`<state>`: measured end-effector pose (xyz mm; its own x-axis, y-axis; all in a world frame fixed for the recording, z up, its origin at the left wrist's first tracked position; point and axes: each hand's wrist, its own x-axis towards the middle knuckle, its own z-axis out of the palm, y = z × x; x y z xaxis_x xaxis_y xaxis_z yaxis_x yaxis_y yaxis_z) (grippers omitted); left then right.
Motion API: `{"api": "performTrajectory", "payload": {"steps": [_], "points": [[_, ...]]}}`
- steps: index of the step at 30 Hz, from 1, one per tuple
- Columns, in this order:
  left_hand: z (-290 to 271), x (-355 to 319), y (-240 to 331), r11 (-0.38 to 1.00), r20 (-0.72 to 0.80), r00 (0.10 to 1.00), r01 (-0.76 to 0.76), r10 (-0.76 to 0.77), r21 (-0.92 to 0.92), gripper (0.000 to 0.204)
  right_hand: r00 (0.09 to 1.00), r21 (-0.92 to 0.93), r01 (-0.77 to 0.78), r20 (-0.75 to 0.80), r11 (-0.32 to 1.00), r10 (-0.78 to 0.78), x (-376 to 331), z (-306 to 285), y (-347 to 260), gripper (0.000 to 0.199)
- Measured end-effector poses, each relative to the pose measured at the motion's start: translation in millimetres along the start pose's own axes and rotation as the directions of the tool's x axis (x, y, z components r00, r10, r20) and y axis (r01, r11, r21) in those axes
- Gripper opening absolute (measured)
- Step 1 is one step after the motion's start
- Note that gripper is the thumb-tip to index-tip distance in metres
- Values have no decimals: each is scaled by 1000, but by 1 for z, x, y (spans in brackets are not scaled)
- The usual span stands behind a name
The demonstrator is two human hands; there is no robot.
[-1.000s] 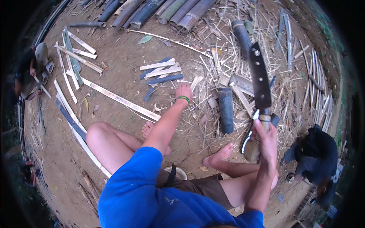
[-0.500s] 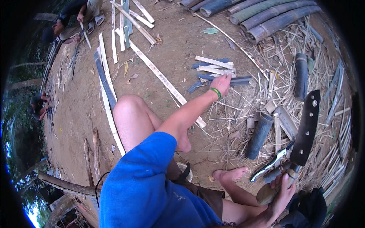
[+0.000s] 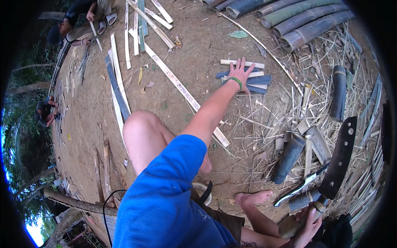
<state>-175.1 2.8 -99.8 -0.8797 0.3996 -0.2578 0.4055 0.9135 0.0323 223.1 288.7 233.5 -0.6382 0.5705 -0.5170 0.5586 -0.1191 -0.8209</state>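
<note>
My left hand [image 3: 241, 74], with a green band at the wrist, lies spread over a small pile of short split bamboo pieces on the ground. One pale piece [image 3: 256, 64] sticks out past the fingertips, and dark-skinned pieces [image 3: 260, 79] show to the right of the hand. The palm hides the middle of the pile. Low on the right, my right hand [image 3: 308, 227] is closed around the wooden handle of a machete [image 3: 339, 159]. Its broad dark blade, with several holes in it, points up and away from me.
Thick bamboo poles [image 3: 306, 31] lie at the far right. Bamboo sections [image 3: 289, 159] and a white-and-black-handled tool [image 3: 295, 190] rest among shavings near the blade. Long split strips [image 3: 182, 89] stretch across the dirt. Another person [image 3: 84, 20] works at the far left.
My left hand has spread its fingers and shifted slightly over the pile, whose pieces now lie closer together. The machete stays in my right hand. The whole view has shifted a little.
</note>
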Motion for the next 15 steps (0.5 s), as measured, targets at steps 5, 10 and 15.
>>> {"api": "performTrajectory", "payload": {"steps": [5,10,15], "points": [[10,5,-21,995,-73,992,104,-105,-7,119,999,1,-25,-28,1000,25,-4,13,-12,22],[8,-4,0,991,-164,980,97,-112,-96,80,1000,32,-1,-13,999,1,-3,18,-13,22],[25,-4,-1,995,-210,973,81,-93,-66,70,999,52,-27,38,998,25,5,16,-3,23]]}}
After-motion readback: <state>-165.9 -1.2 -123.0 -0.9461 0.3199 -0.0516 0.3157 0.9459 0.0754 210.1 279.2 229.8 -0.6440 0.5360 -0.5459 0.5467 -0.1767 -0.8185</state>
